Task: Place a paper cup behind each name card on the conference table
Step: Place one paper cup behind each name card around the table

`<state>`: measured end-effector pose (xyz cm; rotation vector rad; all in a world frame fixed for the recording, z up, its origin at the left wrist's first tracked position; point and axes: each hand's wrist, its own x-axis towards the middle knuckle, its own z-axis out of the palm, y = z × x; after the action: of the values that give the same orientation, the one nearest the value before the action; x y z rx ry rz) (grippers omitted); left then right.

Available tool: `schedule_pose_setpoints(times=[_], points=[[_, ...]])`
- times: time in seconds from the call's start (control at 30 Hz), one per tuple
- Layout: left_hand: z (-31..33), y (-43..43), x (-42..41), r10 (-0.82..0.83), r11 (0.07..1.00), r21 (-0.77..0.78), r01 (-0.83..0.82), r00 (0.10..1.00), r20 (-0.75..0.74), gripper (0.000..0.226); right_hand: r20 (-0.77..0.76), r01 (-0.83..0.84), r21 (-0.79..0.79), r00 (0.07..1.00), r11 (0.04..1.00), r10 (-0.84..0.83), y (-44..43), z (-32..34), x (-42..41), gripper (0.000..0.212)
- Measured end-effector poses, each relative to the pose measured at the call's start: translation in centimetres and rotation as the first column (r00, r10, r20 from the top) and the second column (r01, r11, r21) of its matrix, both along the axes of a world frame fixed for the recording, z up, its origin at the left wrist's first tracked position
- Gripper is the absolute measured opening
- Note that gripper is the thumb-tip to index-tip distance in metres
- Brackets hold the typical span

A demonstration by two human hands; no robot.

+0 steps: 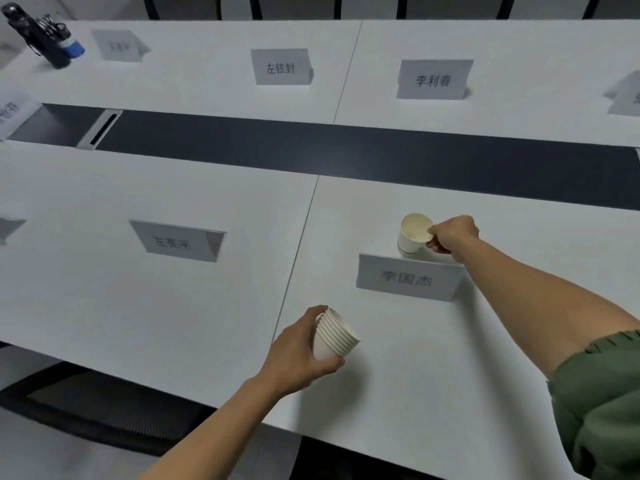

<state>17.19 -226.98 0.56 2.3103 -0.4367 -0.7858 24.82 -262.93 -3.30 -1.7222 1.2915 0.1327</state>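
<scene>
On a white conference table [180,188] made of several panels w/ thin seams, a dark strip [346,150] runs across the middle, w/ a slotted metal cable port [100,129] set in it at left. Black chair backs line the far edge; another dark chair [86,407] sits under the near edge at left.

Right hand [452,237] reaches past the nearest name card [410,277], fingers pinched on the rim of a single paper cup [412,233]. Cup is tilted, mouth facing the camera, just behind that card; its base is cut off by the card's top edge, so can't tell if it touches the table. Left hand [301,348] is low over the near panel, fingers wrapped round a stack of paper cups [334,336], tilted w/ rims to the right.

Second near-side card [178,242] stands to the left. On the far side, two cards are legible: center card [281,66] and right card [433,79]. A third at far left is too blurred to read. More cards are cut off at the left and right edges. Black-and-blue device [45,38] at top left, hard to make out. Green sleeve [602,403] at lower right.
</scene>
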Motion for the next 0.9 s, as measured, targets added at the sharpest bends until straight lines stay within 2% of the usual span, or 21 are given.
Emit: schedule_pose_setpoints(times=[0.2, 0.37, 0.43, 0.57, 0.77, 0.83, 0.9], points=[[0.8, 0.5, -0.3, 0.013, 1.000, 0.000, -0.013, 1.000, 0.023, 0.075, -0.007, -0.037, -0.011, 0.999, 0.999, 0.037, -0.2, 0.6, -0.6, 0.023], [2.5, 2.1, -0.7, 0.045, 0.999, -0.024, -0.043, 0.995, 0.086, 0.073, 0.044, -0.156, -0.280, 0.983, 0.947, 0.175, 1.0, 3.8, -0.9, 0.016], [3.2, 2.8, -0.6, 0.065, 0.997, -0.043, -0.060, 0.992, 0.108, 0.073, 0.115, -0.204, -0.303, 0.962, 0.931, 0.248, 2.9, 5.3, -0.7, 0.015], [4.8, 5.5, -0.6, 0.107, 0.993, -0.074, -0.097, 0.984, 0.145, 0.072, 0.224, -0.436, -0.154, 0.859, 0.887, 0.461, 10.6, 8.1, -1.9, 0.010], [7.1, 13.1, -1.8, 0.196, 0.976, -0.139, -0.170, 0.959, 0.203, 0.073, 0.240, -0.784, 0.094, 0.617, 0.614, 0.750, 24.9, 10.4, -5.6, 0.023], [7.4, 16.4, -2.5, 0.218, 0.970, -0.153, -0.187, 0.951, 0.221, 0.074, 0.260, -0.827, 0.160, 0.563, 0.540, 0.785, 29.2, 10.9, -6.6, 0.026], [7.9, 20.5, -3.5, 0.242, 0.964, -0.171, -0.205, 0.942, 0.234, 0.074, 0.306, -0.835, 0.213, 0.550, 0.507, 0.777, 34.0, 11.4, -7.5, 0.028]])
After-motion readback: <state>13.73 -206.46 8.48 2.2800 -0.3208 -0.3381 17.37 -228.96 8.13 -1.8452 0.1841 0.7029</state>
